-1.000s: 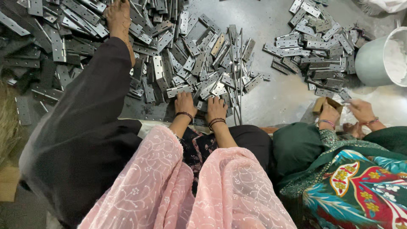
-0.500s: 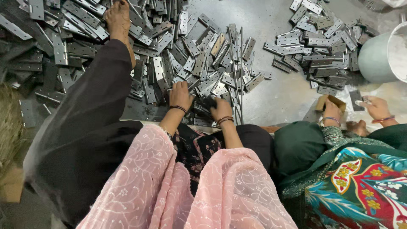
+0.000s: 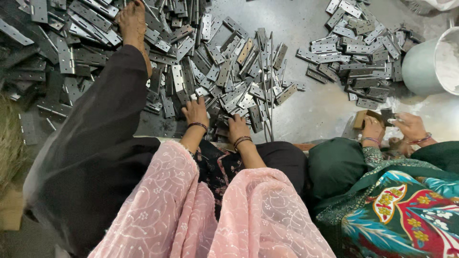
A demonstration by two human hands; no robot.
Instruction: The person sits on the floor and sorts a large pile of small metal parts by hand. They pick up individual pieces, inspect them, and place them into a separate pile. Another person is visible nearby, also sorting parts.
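Both hands rest palm-down on the near edge of a big pile of flat grey metal hinges (image 3: 224, 81) spread over the concrete floor (image 3: 315, 112): the left hand (image 3: 195, 111) and the right hand (image 3: 237, 128) each have fingers curled down among the pieces, though I cannot tell whether either grips one. A bare foot (image 3: 133, 21) lies across the pile to the left. A second heap of hinges (image 3: 358, 57) sits to the right beside a pale green bucket (image 3: 423, 67), where another person's hands (image 3: 392, 128) work.

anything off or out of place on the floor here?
Mostly loose heaps of flat grey metal hinges under the left hand and right hand. One oddity: several long thin metal rods lie across the pile. A bare foot rests on the hinges too.
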